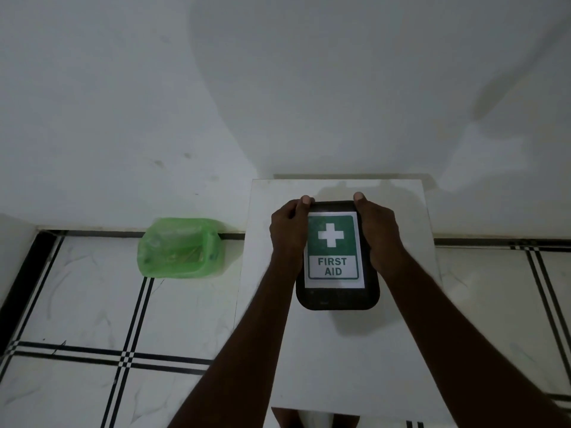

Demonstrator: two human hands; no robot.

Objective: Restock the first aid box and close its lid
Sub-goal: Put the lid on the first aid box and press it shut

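Note:
A black first aid box [337, 296] with rounded corners lies on a small white table [340, 359]. Its lid carries a white label with a green panel, a white cross and the words FIRST AID. The lid sits down on the box. My left hand [289, 231] grips the box's left side, fingertips curled over the far left corner. My right hand [378, 233] grips the right side, thumb over the far right corner. What is inside the box is hidden.
A container wrapped in a green plastic bag [179, 248] stands on the tiled floor to the left of the table, against the white wall [278, 88]. The floor has white tiles with black lines.

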